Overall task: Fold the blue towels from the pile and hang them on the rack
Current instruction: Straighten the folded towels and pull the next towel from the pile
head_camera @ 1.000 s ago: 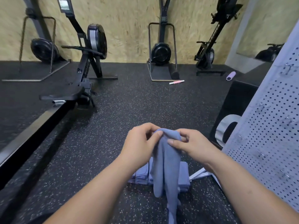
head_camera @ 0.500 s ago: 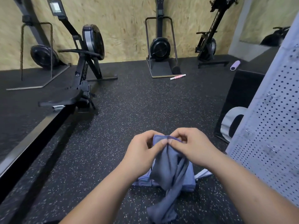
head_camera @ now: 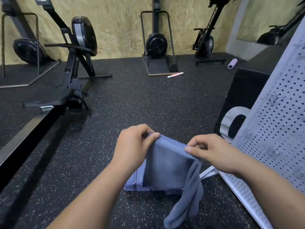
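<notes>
Low in the middle of the frame, the left hand [head_camera: 133, 146] and the right hand [head_camera: 212, 151] each pinch the top edge of a blue towel [head_camera: 166, 166], holding it stretched between them while its loose end droops toward the lower right. Behind it the pile [head_camera: 133, 182] of blue towels lies on the speckled floor [head_camera: 148, 104], near the white pegboard rack [head_camera: 272, 129] at the right edge.
</notes>
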